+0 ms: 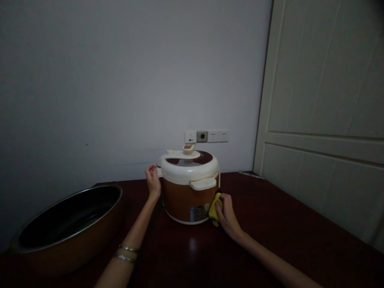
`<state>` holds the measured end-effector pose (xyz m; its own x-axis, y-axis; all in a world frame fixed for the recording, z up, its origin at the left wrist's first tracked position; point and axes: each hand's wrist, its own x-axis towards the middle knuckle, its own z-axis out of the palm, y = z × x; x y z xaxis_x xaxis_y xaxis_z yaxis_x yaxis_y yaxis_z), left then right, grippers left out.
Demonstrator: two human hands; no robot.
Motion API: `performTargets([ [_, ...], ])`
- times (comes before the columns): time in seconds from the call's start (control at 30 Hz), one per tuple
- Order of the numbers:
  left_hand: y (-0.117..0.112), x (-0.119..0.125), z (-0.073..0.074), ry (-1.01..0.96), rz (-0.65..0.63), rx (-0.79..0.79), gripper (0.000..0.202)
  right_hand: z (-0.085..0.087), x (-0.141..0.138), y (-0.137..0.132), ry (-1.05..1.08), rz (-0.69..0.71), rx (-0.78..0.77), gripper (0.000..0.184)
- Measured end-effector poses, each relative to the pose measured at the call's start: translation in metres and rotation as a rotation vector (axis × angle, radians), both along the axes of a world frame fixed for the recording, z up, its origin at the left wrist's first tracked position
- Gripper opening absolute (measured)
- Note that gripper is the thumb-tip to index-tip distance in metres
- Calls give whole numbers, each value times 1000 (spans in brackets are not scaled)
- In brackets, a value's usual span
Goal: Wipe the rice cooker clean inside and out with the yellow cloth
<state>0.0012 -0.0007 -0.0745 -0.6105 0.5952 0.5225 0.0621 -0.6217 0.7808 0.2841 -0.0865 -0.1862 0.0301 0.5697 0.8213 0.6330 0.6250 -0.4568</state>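
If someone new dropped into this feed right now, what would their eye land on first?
The white-and-brown cooker would likely draw the eye first, standing mid-view on the dark red table. Next comes the bright yellow cloth in the right hand, at the cooker's lower side, with the left hand up at the opposite side. The big oval pan fills the lower left.

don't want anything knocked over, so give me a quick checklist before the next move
1. Right hand holds the yellow cloth: ok.
2. Cooker upright on the table: ok.
3. Lid seated on the cooker: ok.
4. Left hand firmly gripping the cooker: cannot tell; it is beside the far-left edge.
5. Large pan apart from the cooker: ok.
6. Cooker unplugged: cannot tell.
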Motion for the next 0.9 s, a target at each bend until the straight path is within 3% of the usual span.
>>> performTargets([
  [0.17,0,0,0,9,3,-3,19,58,2,14,37,-11,140,18],
  [0.23,1,-1,-1,21,6,-7,19,70,5,28,105,-51,143,17],
  [0.3,1,-1,-1,35,12,-14,19,66,8,37,141,-80,118,19],
  [0.37,0,0,0,48,25,-21,18,51,9,38,136,-91,98,20],
  [0.47,-3,-1,3,82,45,-38,17,23,8,23,92,-73,78,20],
  [0.57,-8,-4,9,154,52,-66,17,8,7,1,-95,-27,104,20],
  [0.77,-22,-13,22,309,85,-71,25,24,10,-14,-627,-14,427,20],
  [0.9,-33,-17,38,392,198,114,29,41,8,-15,-777,19,579,23],
])
